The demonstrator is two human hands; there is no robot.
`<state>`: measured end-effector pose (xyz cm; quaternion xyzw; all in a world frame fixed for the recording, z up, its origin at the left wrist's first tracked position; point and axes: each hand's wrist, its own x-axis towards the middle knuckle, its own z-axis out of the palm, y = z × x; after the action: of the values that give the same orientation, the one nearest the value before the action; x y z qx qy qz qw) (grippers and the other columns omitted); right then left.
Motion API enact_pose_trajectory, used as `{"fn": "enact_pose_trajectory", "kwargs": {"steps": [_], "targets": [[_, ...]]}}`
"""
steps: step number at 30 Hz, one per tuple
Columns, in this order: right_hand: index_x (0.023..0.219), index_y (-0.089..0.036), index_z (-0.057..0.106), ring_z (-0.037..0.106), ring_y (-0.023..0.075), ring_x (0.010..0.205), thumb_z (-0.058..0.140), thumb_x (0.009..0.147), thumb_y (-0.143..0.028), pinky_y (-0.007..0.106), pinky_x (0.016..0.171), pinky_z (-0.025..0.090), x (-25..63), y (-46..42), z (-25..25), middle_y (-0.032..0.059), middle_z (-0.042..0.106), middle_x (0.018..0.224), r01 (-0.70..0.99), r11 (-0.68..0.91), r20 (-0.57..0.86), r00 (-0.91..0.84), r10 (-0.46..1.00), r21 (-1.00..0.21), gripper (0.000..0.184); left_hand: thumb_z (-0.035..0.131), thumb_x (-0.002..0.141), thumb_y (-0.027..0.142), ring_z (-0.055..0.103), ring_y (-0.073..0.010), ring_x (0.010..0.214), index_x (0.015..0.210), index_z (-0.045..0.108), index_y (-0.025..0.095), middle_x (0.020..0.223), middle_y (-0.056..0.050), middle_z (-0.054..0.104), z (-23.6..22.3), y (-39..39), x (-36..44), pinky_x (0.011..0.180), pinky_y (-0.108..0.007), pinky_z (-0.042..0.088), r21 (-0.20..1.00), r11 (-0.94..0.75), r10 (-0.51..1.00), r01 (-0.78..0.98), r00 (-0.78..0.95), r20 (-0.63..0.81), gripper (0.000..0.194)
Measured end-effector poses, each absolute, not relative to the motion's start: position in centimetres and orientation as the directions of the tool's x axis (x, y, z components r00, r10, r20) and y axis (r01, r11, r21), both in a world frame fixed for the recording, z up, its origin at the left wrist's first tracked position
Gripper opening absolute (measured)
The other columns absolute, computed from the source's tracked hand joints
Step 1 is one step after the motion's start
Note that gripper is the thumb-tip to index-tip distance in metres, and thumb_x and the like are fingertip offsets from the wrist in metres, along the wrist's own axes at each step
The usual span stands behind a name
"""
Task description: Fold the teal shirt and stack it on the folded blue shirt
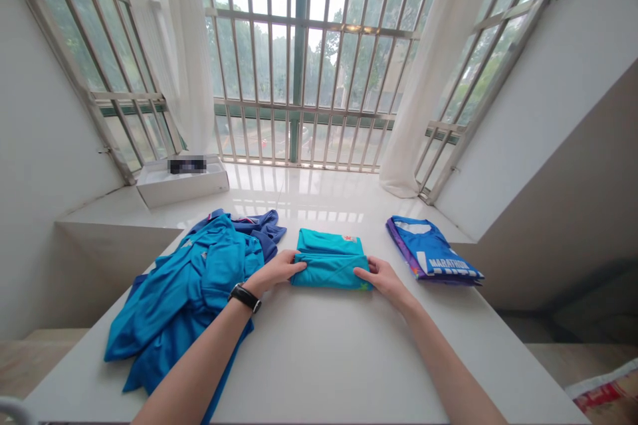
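A teal shirt, folded into a small rectangle, lies on the white table in front of me. My left hand pinches its left edge where the near half is folded up. My right hand grips the right edge in the same way. A black watch sits on my left wrist. Both hands rest on the tabletop on either side of the shirt.
A loose heap of blue shirts lies at the left, under my left forearm. A folded blue and purple "MARATHON" shirt sits at the right. A white box stands on the sill before the barred window.
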<state>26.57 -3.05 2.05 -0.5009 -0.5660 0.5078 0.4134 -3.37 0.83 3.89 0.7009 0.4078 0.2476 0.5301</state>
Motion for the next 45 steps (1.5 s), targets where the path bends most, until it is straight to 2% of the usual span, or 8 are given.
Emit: {"fn": "enact_pose_trajectory", "kwargs": {"steps": [4, 10, 16, 21, 24, 30, 37, 45], "targets": [[0.095, -0.015, 0.069, 0.068, 0.0234, 0.082, 0.074, 0.067, -0.063, 0.034, 0.073, 0.055, 26.7, -3.0, 2.3, 0.0079, 0.074, 0.091, 0.199, -0.027, -0.055, -0.137, 0.989, -0.980, 0.056, 0.061, 0.078, 0.051, 0.063, -0.0218, 0.084, 0.099, 0.069, 0.012, 0.094, -0.009, 0.070, 4.0, 0.9, -2.9, 0.065, -0.027, 0.050, 0.961, -0.088, 0.866, 0.262, 0.497, -0.056, 0.045], [0.076, -0.018, 0.062, 0.051, 0.0143, 0.051, 0.065, 0.070, -0.069, 0.025, 0.042, 0.038, 26.7, -2.8, 1.2, -0.0016, 0.058, 0.059, 0.418, -0.048, -0.032, 0.044, 0.998, -0.907, 0.052, 0.074, 0.068, 0.050, 0.060, -0.0198, 0.069, 0.086, 0.068, 0.011, 0.067, -0.004, 0.066, 2.9, 2.0, -3.2, 0.058, -0.026, 0.046, 0.920, -0.189, 0.921, 0.343, 0.388, 0.044, 0.043], [0.063, -0.021, 0.051, 0.045, 0.0136, 0.053, 0.059, 0.075, -0.069, 0.026, 0.049, 0.034, 26.5, -2.5, 0.3, -0.0028, 0.051, 0.055, 0.552, 0.033, 0.119, 0.121, 0.985, -0.833, 0.050, 0.075, 0.065, 0.049, 0.059, -0.0186, 0.065, 0.074, 0.064, 0.012, 0.062, -0.001, 0.063, 2.1, 2.4, -3.6, 0.056, -0.025, 0.043, 0.883, -0.211, 0.917, 0.419, 0.398, 0.030, 0.039], [0.060, -0.023, 0.044, 0.043, 0.0147, 0.055, 0.050, 0.081, -0.072, 0.027, 0.053, 0.031, 26.5, -2.5, 0.2, -0.0024, 0.048, 0.055, 0.702, 0.071, 0.241, 0.146, 0.959, -0.708, 0.053, 0.063, 0.075, 0.052, 0.059, -0.0173, 0.060, 0.081, 0.064, 0.014, 0.064, -0.002, 0.065, 2.1, 2.3, -3.2, 0.052, -0.024, 0.041, 0.858, -0.207, 0.938, 0.471, 0.344, 0.038, 0.039], [0.060, -0.024, 0.044, 0.046, 0.0164, 0.054, 0.046, 0.083, -0.072, 0.028, 0.053, 0.031, 26.6, -2.6, 0.2, -0.0015, 0.050, 0.053, 0.747, 0.034, 0.222, 0.154, 0.963, -0.664, 0.053, 0.057, 0.079, 0.055, 0.058, -0.0167, 0.055, 0.085, 0.062, 0.015, 0.062, -0.002, 0.065, 2.0, 2.2, -3.0, 0.050, -0.024, 0.040, 0.840, -0.209, 0.946, 0.501, 0.320, 0.045, 0.040], [0.066, -0.024, 0.050, 0.057, 0.0194, 0.060, 0.045, 0.087, -0.064, 0.027, 0.055, 0.032, 26.6, -2.4, 0.2, 0.0007, 0.059, 0.057, 0.803, -0.044, 0.144, 0.161, 0.976, -0.594, 0.045, 0.056, 0.080, 0.055, 0.060, -0.0183, 0.056, 0.074, 0.059, 0.017, 0.058, -0.002, 0.064, 1.7, 2.5, -2.9, 0.053, -0.025, 0.039, 0.777, -0.210, 0.959, 0.593, 0.278, 0.048, 0.039], [0.070, -0.023, 0.056, 0.061, 0.0198, 0.068, 0.046, 0.089, -0.058, 0.026, 0.056, 0.032, 26.3, -2.0, 0.5, 0.0033, 0.067, 0.067, 0.848, -0.136, 0.078, 0.204, 0.976, -0.512, 0.041, 0.058, 0.081, 0.047, 0.061, -0.0192, 0.064, 0.062, 0.061, 0.017, 0.065, -0.006, 0.066, 1.1, 2.7, -2.8, 0.059, -0.026, 0.037, 0.617, -0.259, 0.966, 0.743, 0.193, 0.172, 0.036], [0.079, -0.023, 0.057, 0.058, 0.0183, 0.059, 0.045, 0.086, -0.054, 0.026, 0.058, 0.036, 27.1, -2.1, 0.2, -0.0003, 0.062, 0.058, 0.764, 0.006, 0.092, 0.070, 0.993, -0.645, 0.034, 0.055, 0.087, 0.042, 0.062, -0.0201, 0.068, 0.071, 0.063, 0.017, 0.069, -0.006, 0.067, 1.3, 2.6, -3.2, 0.061, -0.027, 0.037, 0.575, -0.269, 0.963, 0.773, 0.219, 0.156, 0.032]]}}
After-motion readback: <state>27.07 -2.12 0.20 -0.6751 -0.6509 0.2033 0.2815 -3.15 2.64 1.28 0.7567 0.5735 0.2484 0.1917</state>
